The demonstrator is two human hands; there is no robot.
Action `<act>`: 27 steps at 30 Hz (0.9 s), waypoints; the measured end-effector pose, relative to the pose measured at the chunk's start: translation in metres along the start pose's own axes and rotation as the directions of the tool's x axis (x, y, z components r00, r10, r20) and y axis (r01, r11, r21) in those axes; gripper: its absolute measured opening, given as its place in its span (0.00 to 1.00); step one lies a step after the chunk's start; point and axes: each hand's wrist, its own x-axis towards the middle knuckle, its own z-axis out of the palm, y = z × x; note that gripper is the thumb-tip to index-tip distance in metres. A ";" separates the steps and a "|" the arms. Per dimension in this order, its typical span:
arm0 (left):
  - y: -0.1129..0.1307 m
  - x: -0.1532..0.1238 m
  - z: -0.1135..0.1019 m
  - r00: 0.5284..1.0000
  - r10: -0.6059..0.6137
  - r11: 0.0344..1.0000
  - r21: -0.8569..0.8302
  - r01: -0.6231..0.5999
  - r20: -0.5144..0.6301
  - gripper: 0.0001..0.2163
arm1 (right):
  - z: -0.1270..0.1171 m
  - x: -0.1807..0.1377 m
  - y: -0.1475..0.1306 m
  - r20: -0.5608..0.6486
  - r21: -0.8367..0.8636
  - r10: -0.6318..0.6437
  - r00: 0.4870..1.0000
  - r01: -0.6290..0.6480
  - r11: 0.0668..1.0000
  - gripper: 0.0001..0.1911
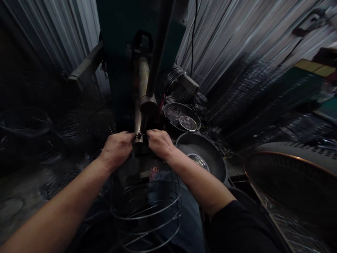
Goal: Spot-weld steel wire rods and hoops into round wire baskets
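My left hand (117, 148) and my right hand (159, 141) are both closed in a pinch, meeting at the tip of a welding machine's lower arm (142, 91). Between their fingertips they hold a thin wire piece (140, 134) under the dark upper electrode (147, 107). A round wire cage (147, 211) of several hoops hangs below my hands, over my lap; I cannot tell if the pinched wire belongs to it.
A dark round pan (207, 154) with a small metal dish sits right of my hands. Behind it stands a tray (181, 116) with wire parts and a wire coil (173, 80). Stacked wire grilles (263, 102) fill the right; a large round guard (289, 175) lies nearer.
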 end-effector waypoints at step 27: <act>-0.002 0.009 -0.002 0.999 0.000 1.000 0.017 -0.001 0.039 0.14 | -0.008 0.005 0.000 0.024 0.004 -0.016 1.000 0.016 1.000 0.13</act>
